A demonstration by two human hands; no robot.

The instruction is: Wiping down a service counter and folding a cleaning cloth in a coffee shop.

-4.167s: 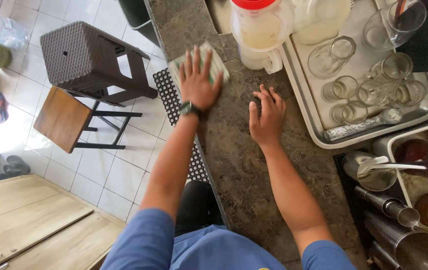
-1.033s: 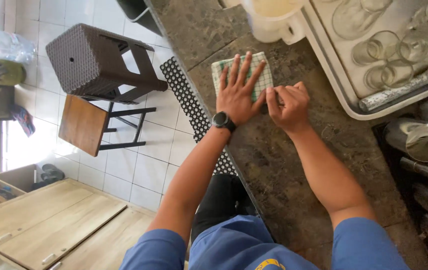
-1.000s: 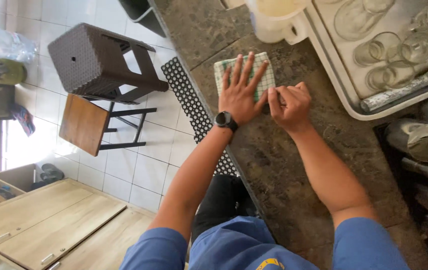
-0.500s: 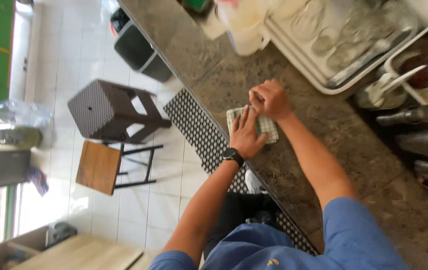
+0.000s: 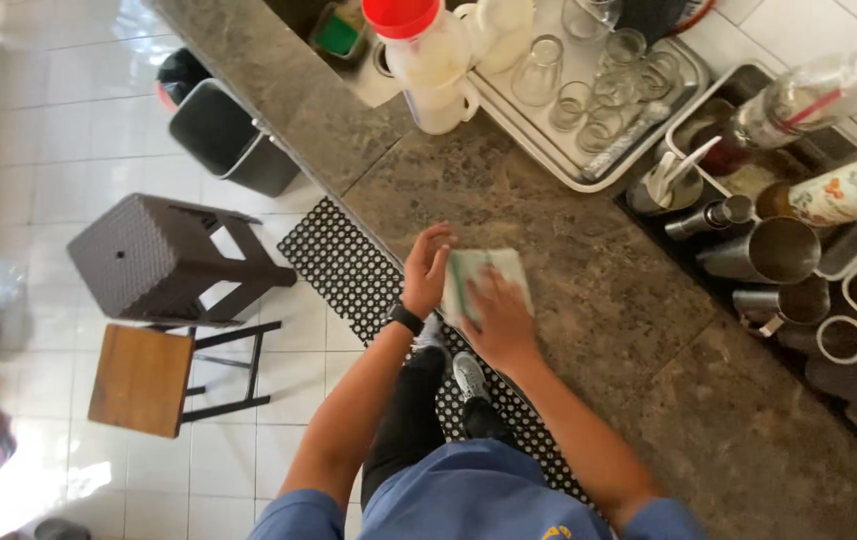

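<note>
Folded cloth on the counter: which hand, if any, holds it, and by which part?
The right hand presses flat on the folded cloth; the left hand grips its left edge.

The right hand (image 5: 501,318) lay over much of the folded cloth (image 5: 479,280), hiding the near part of it, and the left hand (image 5: 427,270) covered its left edge, so how either gripped it could not be told. The person's head and shoulders were cut off by the bottom edge, and their legs hid part of the black rubber floor mat (image 5: 349,270). The bottles (image 5: 829,195) at the right ran out past the picture's edge, the tray of glasses (image 5: 589,170) was cut by the top edge, and the glasses' contents were too small to tell.
</note>
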